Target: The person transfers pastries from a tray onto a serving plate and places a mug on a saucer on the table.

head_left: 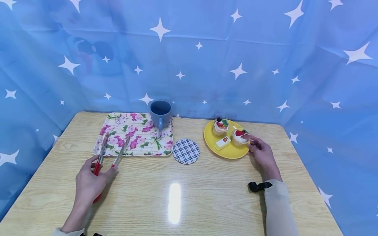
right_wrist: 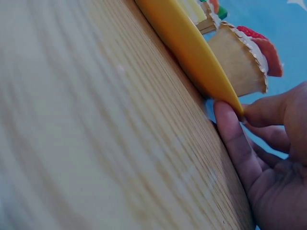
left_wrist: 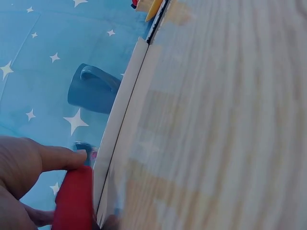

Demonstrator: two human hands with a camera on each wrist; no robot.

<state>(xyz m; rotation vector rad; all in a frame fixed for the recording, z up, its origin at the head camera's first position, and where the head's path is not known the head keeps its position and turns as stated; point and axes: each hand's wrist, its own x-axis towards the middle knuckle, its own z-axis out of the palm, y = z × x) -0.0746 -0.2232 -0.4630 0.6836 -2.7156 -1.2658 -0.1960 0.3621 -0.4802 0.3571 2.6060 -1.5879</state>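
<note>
At the table's left, my left hand (head_left: 88,183) grips a pair of tongs (head_left: 97,168) with red handles and metal arms. The tongs stand spread with nothing between them, their tips over the front left of the floral tray (head_left: 147,152). In the left wrist view a red handle (left_wrist: 76,201) lies against the fingers. My right hand (head_left: 262,154) pinches the right rim of a yellow plate (head_left: 230,155) between thumb and fingers, as the right wrist view shows. On the plate are two fruit-topped cupcakes (head_left: 220,130) and a small rectangular cake piece (head_left: 222,143).
A blue mug (head_left: 160,114) stands upright on the tray's back right, handle toward me. Between tray and plate lies a round checked coaster (head_left: 186,151). A blue star-patterned curtain (head_left: 189,59) hangs behind the wooden table (head_left: 206,196).
</note>
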